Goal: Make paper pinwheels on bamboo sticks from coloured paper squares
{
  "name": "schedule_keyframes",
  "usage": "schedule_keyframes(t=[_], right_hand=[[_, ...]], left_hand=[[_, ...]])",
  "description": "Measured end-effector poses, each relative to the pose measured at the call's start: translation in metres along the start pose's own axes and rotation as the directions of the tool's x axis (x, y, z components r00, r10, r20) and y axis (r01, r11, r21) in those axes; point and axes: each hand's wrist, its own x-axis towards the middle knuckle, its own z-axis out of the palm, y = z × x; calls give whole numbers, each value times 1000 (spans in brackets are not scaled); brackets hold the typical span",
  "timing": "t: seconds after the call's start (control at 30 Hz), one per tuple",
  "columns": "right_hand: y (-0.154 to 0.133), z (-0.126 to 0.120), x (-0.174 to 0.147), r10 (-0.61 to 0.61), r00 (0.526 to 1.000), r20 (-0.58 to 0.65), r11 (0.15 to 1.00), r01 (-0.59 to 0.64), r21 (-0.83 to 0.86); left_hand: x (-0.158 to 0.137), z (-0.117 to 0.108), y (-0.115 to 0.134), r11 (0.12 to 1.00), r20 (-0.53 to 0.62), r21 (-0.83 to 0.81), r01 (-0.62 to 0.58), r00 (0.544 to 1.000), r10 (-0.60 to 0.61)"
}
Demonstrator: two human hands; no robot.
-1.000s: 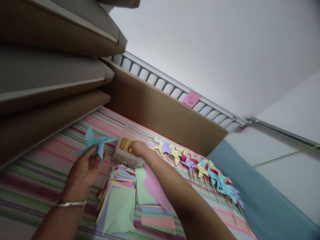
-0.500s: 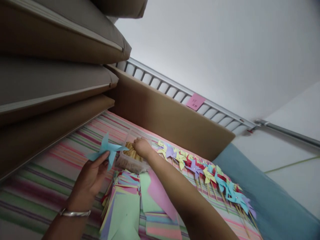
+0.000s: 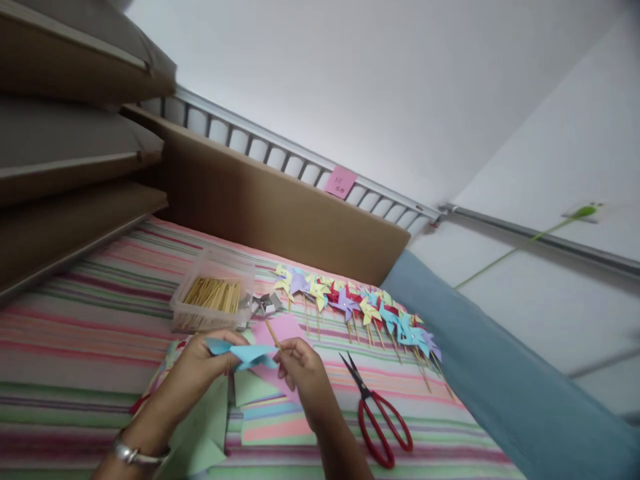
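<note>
At the lower centre of the frame, the left hand [image 3: 213, 360] pinched a blue paper pinwheel [image 3: 247, 355] — the right hand [image 3: 303, 370], close beside it, pinched a thin wooden stick [image 3: 272, 331], tilted. A clear box [image 3: 187, 323] of sticks [image 3: 213, 295] stood left of centre; red-handled scissors [image 3: 367, 394] lay at lower right — below a row of pinwheels [image 3: 345, 301] on striped cloth [image 3: 75, 347].

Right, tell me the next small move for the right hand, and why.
Probably bring the stick to the middle of the blue pinwheel: the right hand holds the stick close beside it, the left hand steadies the paper, and the pinwheels lying beyond have similar sticks.
</note>
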Motion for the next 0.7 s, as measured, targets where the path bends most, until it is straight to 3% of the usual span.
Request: schedule_keyframes(t=[0.13,0.3,0.43,0.57,0.7], right_hand=[[16,-24,-7,49,993,-111,998,-43,48],[25,-43,-5,39,997,-73,999,-38,22],[31,-52,-5,-11,1000,-25,998,10,-54],[33,-57,-5,-88,994,-70,986,77,-146],[30,-57,-6,-168,980,-110,963,139,-233]], left_hand=[[4,30,-11,989,126,141,-51,991,33],[15,54,-18,964,149,235,-123,985,89],[22,59,-27,942,132,294,-163,983,129],[24,57,-36,935,113,317,-160,985,131],[25,54,-41,931,173,318,-176,977,126]])
